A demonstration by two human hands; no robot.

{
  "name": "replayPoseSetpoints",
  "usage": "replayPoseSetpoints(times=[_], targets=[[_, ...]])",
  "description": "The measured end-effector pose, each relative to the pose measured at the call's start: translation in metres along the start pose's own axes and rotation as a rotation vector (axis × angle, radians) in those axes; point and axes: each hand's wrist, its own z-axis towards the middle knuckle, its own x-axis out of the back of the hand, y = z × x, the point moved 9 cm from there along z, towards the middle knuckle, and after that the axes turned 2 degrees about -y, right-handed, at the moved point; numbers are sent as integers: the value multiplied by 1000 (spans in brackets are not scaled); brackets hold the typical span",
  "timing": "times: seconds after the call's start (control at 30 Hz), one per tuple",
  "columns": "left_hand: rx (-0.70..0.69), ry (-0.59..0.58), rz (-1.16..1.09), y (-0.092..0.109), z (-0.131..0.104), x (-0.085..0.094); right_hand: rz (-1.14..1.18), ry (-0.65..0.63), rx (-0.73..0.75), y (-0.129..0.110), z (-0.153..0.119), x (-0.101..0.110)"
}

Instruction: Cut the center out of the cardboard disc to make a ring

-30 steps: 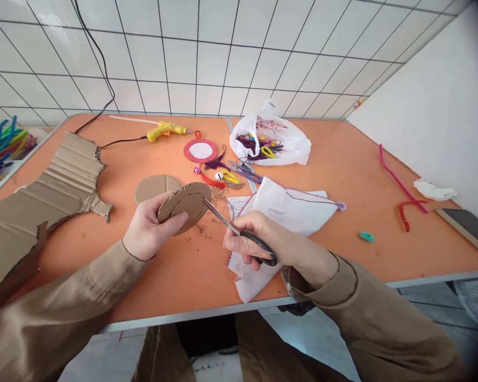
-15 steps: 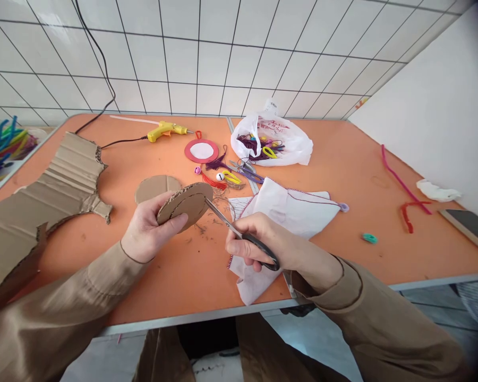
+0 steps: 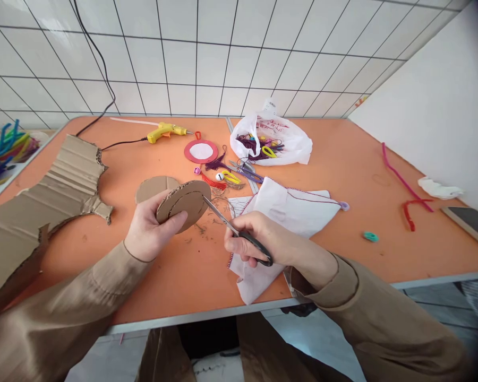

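Observation:
A round cardboard disc (image 3: pixel 191 204) with a dark ring line inside its rim is gripped at its left edge by my left hand (image 3: pixel 153 225), thumb on top. My right hand (image 3: pixel 253 239) is closed around the black handles of a pair of scissors (image 3: pixel 258 249). Their blade tips touch the disc's face near the line on its right side; whether they pierce it I cannot tell. Behind the left hand a second cardboard disc (image 3: pixel 155 187) lies flat, partly covered. A white cloth with red stitched edges (image 3: pixel 287 212) lies under and beyond the right hand.
Torn cardboard (image 3: pixel 63 188) covers the table's left side. Farther back are a yellow glue gun (image 3: pixel 165 131) with its cord, a red-rimmed disc (image 3: pixel 201 152), purple-handled scissors (image 3: pixel 249 172) and a white plastic bag (image 3: pixel 295 143). Pipe cleaners (image 3: pixel 408 180) and a phone-like dark slab (image 3: pixel 472 225) lie right.
The disc and the scissors have shifted very slightly left. Both hands keep the same grips, and the blade tips stay at nearly the same place on the disc.

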Motion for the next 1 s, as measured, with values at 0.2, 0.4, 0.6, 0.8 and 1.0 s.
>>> replayPoseSetpoints(times=[0.2, 0.4, 0.6, 0.8, 1.0], targets=[[11, 124, 212, 13, -7, 7, 7, -73, -20, 1, 0, -4], [2, 160, 225, 17, -10, 8, 34, -80, -16, 2, 3, -10], [63, 158, 180, 12, -11, 8, 38, -107, 17, 2, 3, -14], [85, 150, 128, 12, -12, 6, 12, -95, 27, -2, -1, -14], [99, 177, 126, 10, -13, 8, 40, -67, 25, -3, -2, -13]])
